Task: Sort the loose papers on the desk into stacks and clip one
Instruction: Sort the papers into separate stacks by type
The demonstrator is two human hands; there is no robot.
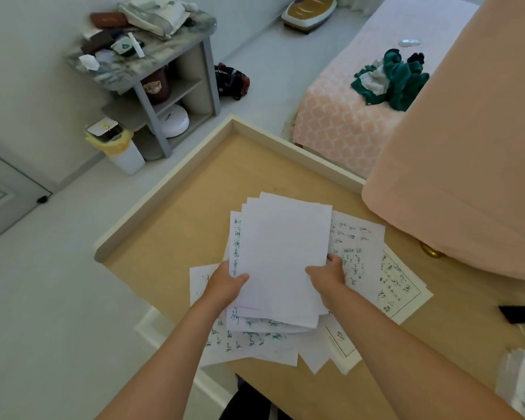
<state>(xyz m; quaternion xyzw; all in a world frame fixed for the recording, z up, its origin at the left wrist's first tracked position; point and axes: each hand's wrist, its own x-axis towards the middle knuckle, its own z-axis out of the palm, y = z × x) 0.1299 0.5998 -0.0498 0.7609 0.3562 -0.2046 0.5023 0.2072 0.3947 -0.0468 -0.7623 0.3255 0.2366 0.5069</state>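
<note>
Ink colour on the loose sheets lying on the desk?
Green ink on the loose sheets, seen best in the head view.

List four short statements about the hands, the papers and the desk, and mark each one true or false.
1. The left hand and the right hand both grip the held stack. True.
2. The held stack's top sheet is covered in green writing. False: it looks blank; green writing shows only on sheets beneath it.
3. The black clip is clamped on the held stack. False: it lies on the desk far to the right, apart from the stack.
4. Loose written sheets lie on the desk below the held stack. True.
</note>
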